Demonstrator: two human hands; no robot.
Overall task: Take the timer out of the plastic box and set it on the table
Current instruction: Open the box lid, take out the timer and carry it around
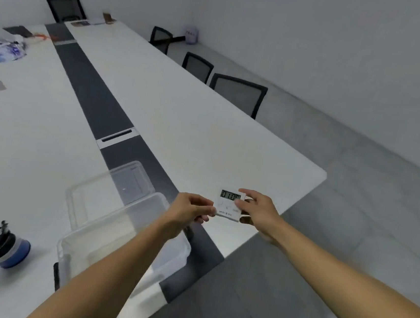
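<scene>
Where the long white table [182, 120] nears its corner, the clear plastic box [125, 232] sits open, lid [114, 183] beside it. Left hand [189, 212] and right hand [257, 211] both pinch the white timer [228, 205], outside the box, over the tabletop.

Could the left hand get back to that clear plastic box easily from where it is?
Probably yes. The left hand is at the timer, just right of the plastic box, whose top is open, its lid lying behind it. Nothing stands between them, though that hand's grip is on the timer, shared with the right hand.
</scene>
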